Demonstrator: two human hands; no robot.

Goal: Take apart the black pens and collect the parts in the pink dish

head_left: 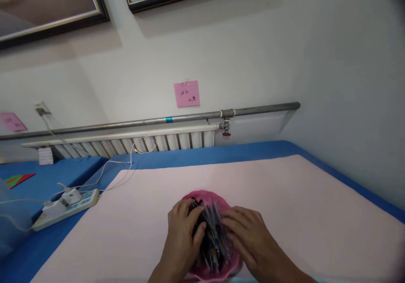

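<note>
A pink basket (pixel 202 193) with a scalloped rim stands near the front of the table. It holds a bundle of slim pens (pixel 214 232), some with clear barrels and some dark. My left hand (pixel 185 228) reaches in from the left, its thumb and fingers curled around dark pens on that side. From the right, my right hand (pixel 248 234) lays its outstretched fingers along the pens and over the rim. Slight blur on the pens and the right fingertips hides their exact contact.
Pink paper (pixel 152 207) covers much of the blue table (pixel 247 149). At the left lies a power strip (pixel 68 210) with plugged-in chargers and white cables. A radiator (pixel 171 141), a metal pipe (pixel 139 123) and a pink note (pixel 186 94) are along the wall.
</note>
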